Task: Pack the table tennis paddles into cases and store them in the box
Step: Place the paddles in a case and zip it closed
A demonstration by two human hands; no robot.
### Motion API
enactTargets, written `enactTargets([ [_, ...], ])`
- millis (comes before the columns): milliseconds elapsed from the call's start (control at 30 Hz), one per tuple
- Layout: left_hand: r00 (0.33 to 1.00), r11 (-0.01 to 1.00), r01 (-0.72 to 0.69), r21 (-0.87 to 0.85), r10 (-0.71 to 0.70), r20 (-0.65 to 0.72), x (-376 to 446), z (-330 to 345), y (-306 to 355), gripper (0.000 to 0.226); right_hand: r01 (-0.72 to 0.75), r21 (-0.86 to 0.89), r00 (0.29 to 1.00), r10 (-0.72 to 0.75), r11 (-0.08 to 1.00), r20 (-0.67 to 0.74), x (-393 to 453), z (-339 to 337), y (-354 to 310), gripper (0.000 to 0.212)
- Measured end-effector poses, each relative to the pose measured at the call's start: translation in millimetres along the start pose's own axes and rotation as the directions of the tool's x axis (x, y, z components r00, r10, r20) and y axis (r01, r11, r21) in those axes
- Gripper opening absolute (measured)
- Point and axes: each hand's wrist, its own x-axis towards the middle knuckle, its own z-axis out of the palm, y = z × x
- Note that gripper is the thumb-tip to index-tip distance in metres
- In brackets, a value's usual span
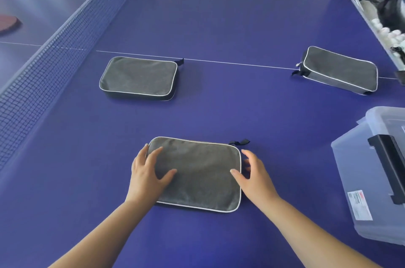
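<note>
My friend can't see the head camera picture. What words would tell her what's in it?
Two bare hands, the left hand and right hand, rest on the sides of a grey zipped paddle case lying flat on a blue table tennis table. Two more grey cases lie farther away, a clear plastic box sits at the right, and a red paddle lies beyond the net.

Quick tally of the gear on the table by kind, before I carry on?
Grey cases: 3 (near, by the net, far right)
Red paddle: 1, beyond the net
Clear box: 1
Total: 5
</note>
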Motion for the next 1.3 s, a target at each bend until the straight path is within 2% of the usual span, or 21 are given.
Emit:
enactTargets([
  [67, 0.992, 0.989, 0.12, -0.09, -0.117, 0.04, -7, -6, -6, 0.074, 0.026, 0.01, 1.0, -0.026, 1.0, 0.001, -9, 6, -1, 0.068],
  [133, 0.98, 0.972, 0.182, -0.147, -0.166, 0.112, -12, -9, -10, 0.075, 0.045, 0.007, 0.999, -0.045, 0.999, 0.017, -17, 12, -3, 0.072],
  [267, 0.968, 0.966, 0.21, -0.151, -0.184, 0.169, -14, -15, -13, 0.078, 0.063, 0.022, 0.996, -0.064, 0.998, 0.063, -24, 21, -4, 0.077],
  [433, 0.947, 0.954, 0.241, -0.175, -0.192, 0.259, -11, -23, -17, 0.082, 0.056, -0.04, 0.995, -0.052, 0.998, 0.09, -19, 24, -7, 0.077],
  [600, 0.941, 0.918, 0.276, -0.286, -0.197, 0.273, -9, -31, -28, 0.074, 0.037, -0.042, 0.995, -0.033, 0.998, 0.095, -13, 30, -20, 0.077],
  [867, 0.96, 0.899, 0.231, -0.373, -0.148, 0.238, 41, -79, -56, 0.075, 0.067, -0.006, 0.998, -0.066, 0.998, 0.017, 14, 63, -85, 0.075],
  [1167, 0.983, 0.946, 0.106, -0.305, -0.054, 0.175, 158, -148, -87, 0.078, 0.096, 0.054, 0.99, -0.09, 0.994, -0.111, 91, 109, -179, 0.071],
  [1300, 0.995, 0.956, 0.055, -0.289, -0.028, 0.095, 214, -167, -91, 0.078, 0.118, 0.086, 0.984, -0.104, 0.989, -0.145, 133, 121, -213, 0.069],
])
